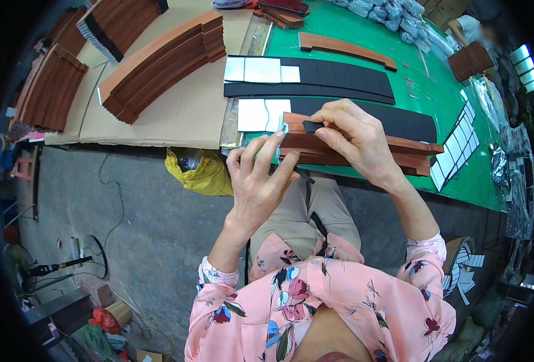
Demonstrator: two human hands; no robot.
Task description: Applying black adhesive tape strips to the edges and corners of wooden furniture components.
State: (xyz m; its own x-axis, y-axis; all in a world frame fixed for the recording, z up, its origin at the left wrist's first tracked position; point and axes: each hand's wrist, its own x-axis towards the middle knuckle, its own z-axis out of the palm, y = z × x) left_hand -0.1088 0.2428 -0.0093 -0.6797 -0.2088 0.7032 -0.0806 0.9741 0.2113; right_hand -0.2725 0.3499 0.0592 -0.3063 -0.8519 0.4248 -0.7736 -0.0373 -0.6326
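Observation:
A reddish-brown wood-look moulding [360,154] with a grooved profile lies across in front of me at the near edge of the green table. My right hand [360,136] is over its top, thumb and fingers pinching a small black foam pad [313,127]. At the moulding's left end, my left hand [256,174] has its fingers stretched and spread, fingertips touching the end; its thumb is partly hidden. Just behind lies a black foam sheet [399,122] with white backing paper [256,114] at its left. A second black foam strip [339,81], also with white pieces, lies farther back.
Stacked brown mouldings [158,66] stand on cardboard [188,123] at left. A single brown moulding [345,49] lies farther back on the green table [411,60]. White pads [460,148] lie at right. A yellow bag [197,175] sits below the table edge. Another person [469,30] is at far right.

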